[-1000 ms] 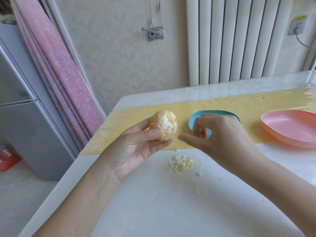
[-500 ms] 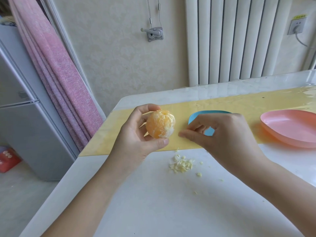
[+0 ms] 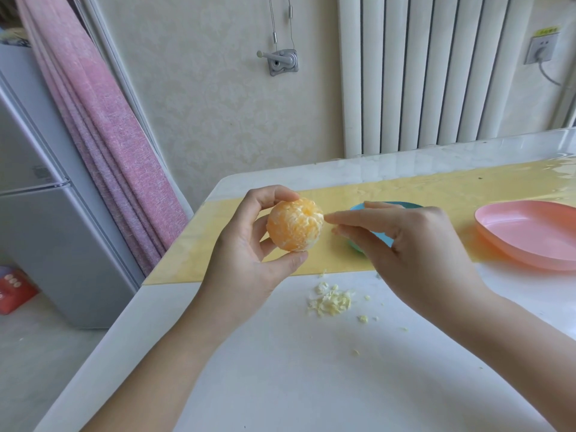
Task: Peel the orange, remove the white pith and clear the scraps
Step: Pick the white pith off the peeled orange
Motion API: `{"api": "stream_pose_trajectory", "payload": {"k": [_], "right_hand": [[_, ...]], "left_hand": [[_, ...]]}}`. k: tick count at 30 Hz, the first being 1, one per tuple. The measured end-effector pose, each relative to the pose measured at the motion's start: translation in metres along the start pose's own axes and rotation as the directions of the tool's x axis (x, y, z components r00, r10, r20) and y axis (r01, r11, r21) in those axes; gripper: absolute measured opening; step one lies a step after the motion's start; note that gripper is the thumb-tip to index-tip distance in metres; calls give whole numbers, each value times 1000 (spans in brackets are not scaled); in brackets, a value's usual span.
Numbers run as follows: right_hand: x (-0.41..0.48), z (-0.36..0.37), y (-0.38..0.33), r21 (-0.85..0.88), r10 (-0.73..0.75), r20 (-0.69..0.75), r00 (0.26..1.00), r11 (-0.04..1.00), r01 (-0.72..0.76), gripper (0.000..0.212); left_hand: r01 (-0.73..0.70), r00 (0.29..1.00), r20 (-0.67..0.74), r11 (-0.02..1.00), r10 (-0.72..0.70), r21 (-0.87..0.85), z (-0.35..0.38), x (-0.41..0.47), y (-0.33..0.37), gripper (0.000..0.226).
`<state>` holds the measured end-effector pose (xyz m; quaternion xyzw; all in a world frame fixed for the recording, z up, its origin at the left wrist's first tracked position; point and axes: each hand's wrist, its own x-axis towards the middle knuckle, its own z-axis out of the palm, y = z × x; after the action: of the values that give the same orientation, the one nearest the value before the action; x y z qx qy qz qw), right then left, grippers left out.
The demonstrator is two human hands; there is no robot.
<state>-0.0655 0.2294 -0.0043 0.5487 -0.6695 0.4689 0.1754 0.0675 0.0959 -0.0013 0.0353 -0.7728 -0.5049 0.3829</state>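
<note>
Left hand grips orange; socket label unreadable.

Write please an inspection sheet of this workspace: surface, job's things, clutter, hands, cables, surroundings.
Surface: white table, yellow mat across its far part.
Job's things: orange, peeled, some white pith left; blue dish behind the right hand; pink dish at right, nothing seen inside.
Clutter: pith scraps piled on the table, crumbs around.
Hands: left hand grips the orange above the table; right hand, fingers extended, index tip at the orange.
Cables: one cable from a wall socket, far right.
Surroundings: radiator, pink curtain, fridge, wall crank.
</note>
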Motion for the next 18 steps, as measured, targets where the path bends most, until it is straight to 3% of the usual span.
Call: {"api": "stream_pose_trajectory", "payload": {"k": [3, 7, 10, 18], "right_hand": [[0, 2, -1, -14, -20, -2, 1000, 1000, 20, 32], [1, -2, -4, 26, -67, -57, 996, 997, 69, 18], [1, -5, -5, 42, -126, -98, 987, 991, 131, 20], [2, -2, -4, -115, -356, -175, 918, 933, 340, 10]], "left_hand": [[-10, 1000, 2, 1000, 10, 13, 0, 0, 1, 60], [-11, 1000, 4, 1000, 11, 25, 0, -1, 2, 60], [-3, 1000, 6, 999, 3, 36, 0, -2, 2, 59], [6, 1000, 25, 991, -10, 136, 4, -5, 5, 56]]}}
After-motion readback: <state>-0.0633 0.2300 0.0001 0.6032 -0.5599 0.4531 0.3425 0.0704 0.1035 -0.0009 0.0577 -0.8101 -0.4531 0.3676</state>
